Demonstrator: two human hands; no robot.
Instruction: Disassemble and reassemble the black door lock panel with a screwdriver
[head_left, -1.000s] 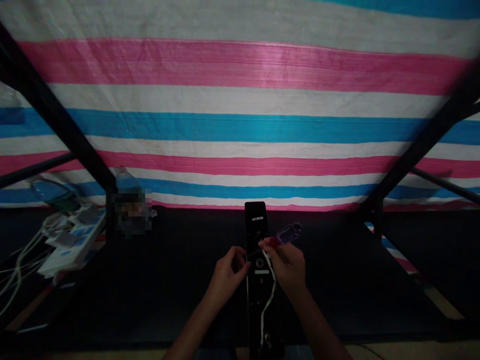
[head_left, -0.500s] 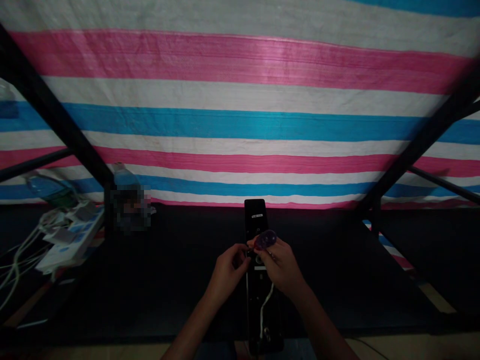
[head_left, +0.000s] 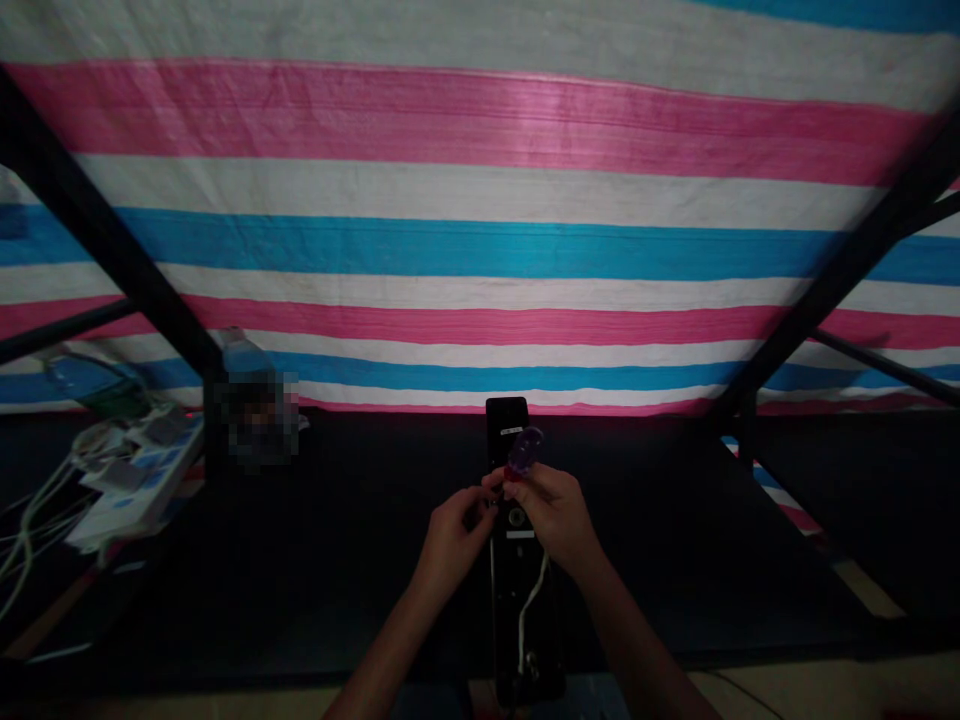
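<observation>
- A pink, white and blue striped tarp (head_left: pixel 480 250) fills the background, crossed by black metal frame bars (head_left: pixel 112 240) at both sides.
- A black tabletop (head_left: pixel 300 560) runs from that tarp to a near edge at the bottom of the view.
- A long black panel (head_left: pixel 510 640) lies lengthwise on the tabletop, its top end near the far edge and its bottom end near the near edge, with black tabletop to either side.
- A white wire (head_left: pixel 526 610) runs down the panel's lower half.
- The right hand (head_left: pixel 555 510) sits over the panel, its fingers closed together on a screwdriver with a purple translucent handle (head_left: pixel 525 452); the shaft and tip are hidden.
- The left hand (head_left: pixel 450 545) is beside it, fingers curled at the panel's edge, touching the right hand's fingers; whether they clamp anything cannot be told.
- Well off to the left, a white power strip (head_left: pixel 139 475) and tangled cables lie by a blue bottle (head_left: pixel 244 352), partly hidden behind a pixelated patch (head_left: pixel 259 420).
</observation>
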